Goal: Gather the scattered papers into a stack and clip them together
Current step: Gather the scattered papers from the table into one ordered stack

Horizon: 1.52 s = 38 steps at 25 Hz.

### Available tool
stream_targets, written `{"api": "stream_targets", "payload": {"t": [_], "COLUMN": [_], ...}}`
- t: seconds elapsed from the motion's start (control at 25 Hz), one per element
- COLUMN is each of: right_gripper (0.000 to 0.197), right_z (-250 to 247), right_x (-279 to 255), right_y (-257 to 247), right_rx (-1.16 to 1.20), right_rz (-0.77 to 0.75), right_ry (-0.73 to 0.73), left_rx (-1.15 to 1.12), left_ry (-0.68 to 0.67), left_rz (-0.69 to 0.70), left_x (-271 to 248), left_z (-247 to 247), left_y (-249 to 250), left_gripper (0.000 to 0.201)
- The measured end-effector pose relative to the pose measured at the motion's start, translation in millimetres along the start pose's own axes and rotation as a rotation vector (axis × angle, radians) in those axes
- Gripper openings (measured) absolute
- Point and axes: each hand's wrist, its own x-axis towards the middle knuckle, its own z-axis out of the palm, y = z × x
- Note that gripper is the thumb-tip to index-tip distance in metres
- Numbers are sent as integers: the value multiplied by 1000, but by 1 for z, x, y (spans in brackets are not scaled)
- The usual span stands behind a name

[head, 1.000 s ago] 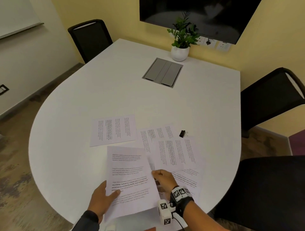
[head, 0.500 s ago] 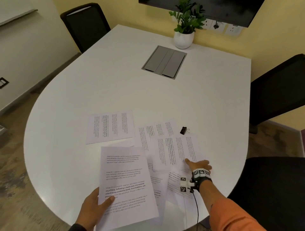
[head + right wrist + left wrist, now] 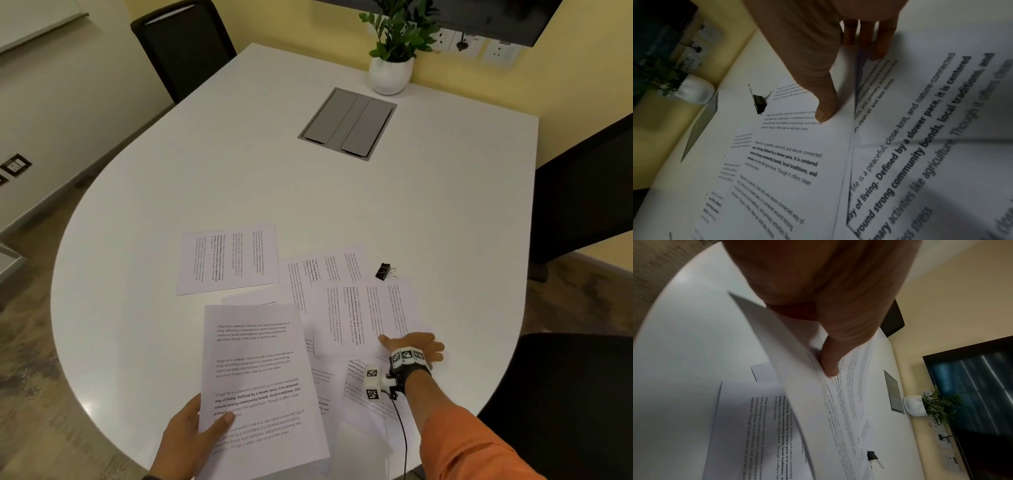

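Printed white papers lie scattered on the near part of the white table (image 3: 239, 171). My left hand (image 3: 205, 428) grips one sheet (image 3: 257, 383) at its lower left edge and holds it raised, with the thumb (image 3: 830, 363) on top. My right hand (image 3: 411, 344) rests on the lower right corner of a sideways sheet (image 3: 359, 315); its thumb (image 3: 824, 112) presses the page and the fingers (image 3: 877, 48) reach straight down at the sheet's edge. A black binder clip (image 3: 384, 271) lies on the table just beyond that sheet. A single sheet (image 3: 229, 260) lies apart to the left.
More sheets (image 3: 363, 394) overlap under my right wrist near the table's front edge. A grey cable hatch (image 3: 347, 123) and a potted plant (image 3: 390, 73) sit at the far side. Black chairs stand at the far left (image 3: 181, 48) and along the right (image 3: 582, 192).
My right hand let go of the raised sheet and moved right onto the sideways sheet, where it now stays. My left hand keeps holding the raised sheet alone.
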Motion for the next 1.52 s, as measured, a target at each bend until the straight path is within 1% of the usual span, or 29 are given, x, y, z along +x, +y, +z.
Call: {"api": "stream_targets", "payload": {"t": [0.08,0.2,0.28,0.36,0.4,0.48,0.56,0.64,0.72,0.8,0.96,1.0,1.08,1.16,1.24,1.28,1.36,1.4,1.48,1.52], "right_gripper": [122,105,102,103,97,77,55,39,36,36,22,22,29,31,25,27,33,33,25,20], "right_z": [-1,1,10,9,5,-4,-11,-19,-26,-33,-58,-65,-84,-103,-116,-119,-116,-111,-96,-88], "right_x": [0,-7,-4,-6,-8,-11,-11,-13,-18,-22,-34,-37,-49,-64,-81,-91,-109,-118,-137,-147], "right_y": [-2,0,8,17,20,26,35,44,55,66,85,87,88,84,79,76,67,63,55,52], "right_rx": [10,72,215,394,422,423,477,575,626,679,854,847,827,863,911,919,918,914,886,864], "right_rz": [-44,-92,-146,-168,-183,-185,-158,-112,-95,-117,-194,-214,-266,-325,-394,-443,-494,-503,-536,-560], "right_ry": [11,-19,-28,-76,-95,-160,-213,-212,-173,-105,-22,15,50,16,-73,-110,-206,-262,-378,-425], "left_rx": [3,-5,-5,0,-1,-23,-43,-68,-99,-127,-149,-159,-170,-187,-198,-197,-200,-210,-233,-241], "left_ry": [4,9,14,13,12,13,13,7,-1,-7,-32,-40,-55,-71,-89,-100,-124,-139,-176,-198], "left_rz": [1,6,16,23,28,31,28,21,17,20,41,43,47,59,78,89,104,110,120,123], "left_x": [-2,-6,-8,-10,-11,-13,-15,-16,-16,-15,-9,-7,-4,-2,-2,-3,-3,-3,-4,-5], "left_z": [2,4,4,3,2,1,-1,-2,-3,-3,-2,-2,-3,-2,-1,-1,1,1,2,2], "left_y": [0,1,1,1,0,0,2,3,4,4,2,2,0,1,5,7,12,15,20,22], "left_gripper": [35,35,36,35,33,31,29,28,28,29,34,34,35,34,34,34,31,30,29,32]}}
